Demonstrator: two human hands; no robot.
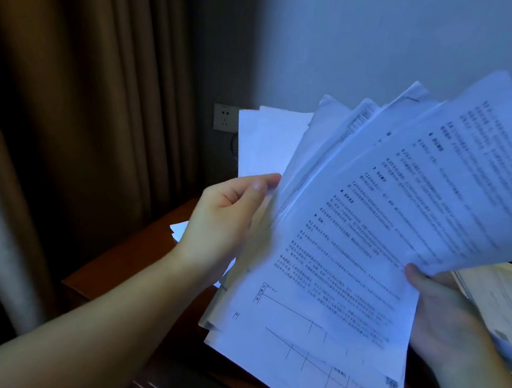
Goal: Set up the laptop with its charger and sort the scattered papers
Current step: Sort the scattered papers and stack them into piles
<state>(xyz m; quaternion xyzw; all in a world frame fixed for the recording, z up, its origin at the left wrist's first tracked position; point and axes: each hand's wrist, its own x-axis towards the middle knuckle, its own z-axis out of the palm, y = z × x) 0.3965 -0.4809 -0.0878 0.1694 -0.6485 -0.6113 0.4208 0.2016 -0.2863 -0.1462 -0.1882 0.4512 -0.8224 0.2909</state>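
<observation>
We are mid-sort: our left hand [230, 216] and right hand [443, 309] each grip the fanned stack of printed papers [352, 250] above the wooden desk [123, 262], which next needs squaring and setting down.

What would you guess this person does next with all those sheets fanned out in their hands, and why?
Probably tap the papers square into one even stack. They are splayed like a fan, edges out of line, with the left hand pinching one side and the right hand holding the other from below. A few more sheets lie on the wooden table beneath, not yet gathered.
</observation>
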